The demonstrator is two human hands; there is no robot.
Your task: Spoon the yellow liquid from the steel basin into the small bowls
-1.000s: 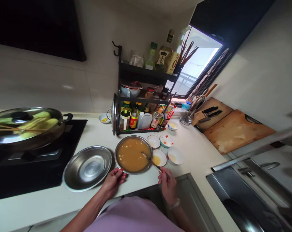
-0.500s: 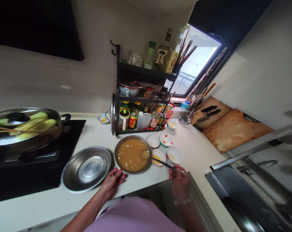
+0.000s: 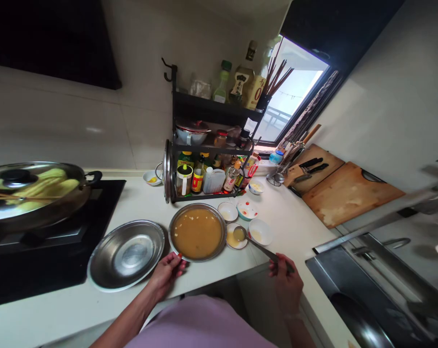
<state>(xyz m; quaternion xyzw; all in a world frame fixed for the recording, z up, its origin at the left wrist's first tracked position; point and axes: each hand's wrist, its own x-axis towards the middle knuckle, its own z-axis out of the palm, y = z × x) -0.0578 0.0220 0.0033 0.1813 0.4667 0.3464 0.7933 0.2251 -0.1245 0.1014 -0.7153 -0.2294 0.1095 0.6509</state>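
My right hand is closed around the handle of a ladle. The ladle's bowl, with liquid in it, hangs over a small white bowl that has something yellow inside. To the left stands a round metal basin of brown liquid with pale bits floating. My left hand grips the basin's near-left rim between thumb and fingers. Close to the ladle are several other small bowls, among them a white bowl, a bowl with red marks and a further white bowl.
An empty metal basin is at the left, beside a stove with a lidded pan. Behind stands a black rack of bottles. Knives and a cutting board lean at the right, near a sink.
The ladle has moved right, out of the basin of brown liquid and over a small bowl. My right hand has shifted right with it, while my left hand stays on the rim.
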